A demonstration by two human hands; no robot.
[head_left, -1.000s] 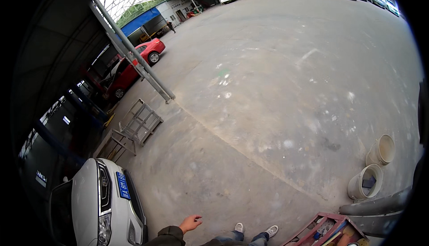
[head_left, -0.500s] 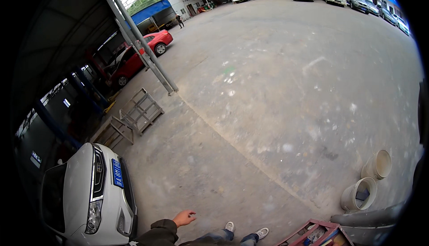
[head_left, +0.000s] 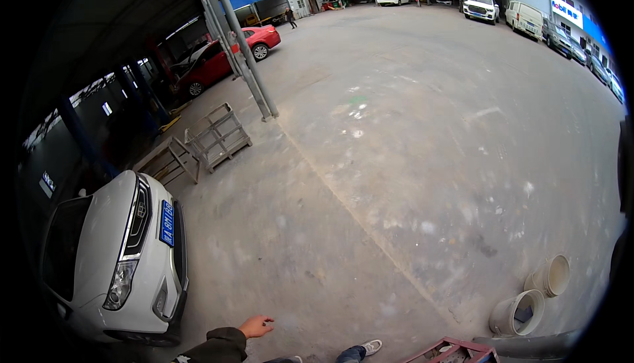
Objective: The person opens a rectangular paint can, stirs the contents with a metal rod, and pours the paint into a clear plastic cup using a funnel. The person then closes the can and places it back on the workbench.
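Note:
My left hand [head_left: 255,327] hangs at the bottom edge of the view, fingers loosely apart and holding nothing, a dark olive sleeve behind it. It is over bare concrete floor, a short way right of the front bumper of a white car [head_left: 115,257]. One of my shoes [head_left: 370,347], white, shows just right of the hand. My right hand is out of the picture.
Two metal frame racks [head_left: 214,135] stand by a grey steel column [head_left: 247,59]. A red car [head_left: 221,59] is parked behind. Two white pipe sections [head_left: 531,300] lie at lower right beside a red metal frame [head_left: 456,351]. More parked vehicles line the far yard.
The view has swung right and tilted down: the white car now shows more fully at left, and my left hand sits further right along the bottom edge.

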